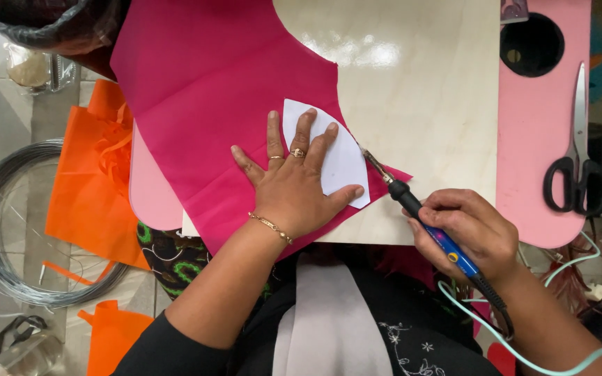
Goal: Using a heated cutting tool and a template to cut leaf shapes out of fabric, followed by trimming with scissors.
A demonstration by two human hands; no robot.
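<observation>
— Where does the template sit under your fingers?

— Your left hand [294, 184] lies flat, fingers spread open, on the white curved paper template [339, 157], which rests on the sheet of magenta tissue-like fabric [210, 90]. Your index and middle fingers cross its left part, your thumb runs along its lower edge, and its right half shows bare. The fabric lies on the pale wooden board [419, 83] on the pink worktop [538, 139].

— And your other hand?

— Your right hand [465, 233] is closed around the blue-and-black handle of the corded hot-tip cutting tool [426, 219], gripped like a pen. The metal tip points up and left, meeting the fabric just beside the template's right edge. Your wrist rests low at the board's near edge, and a pale green cable [524, 348] trails from the handle.

— What lies around you?

— Black-handled scissors [576, 153] lie on the pink worktop to your right, well apart from both hands. To your left sit orange fabric pieces [85, 181] and a coil of grey wire [8, 230].
</observation>
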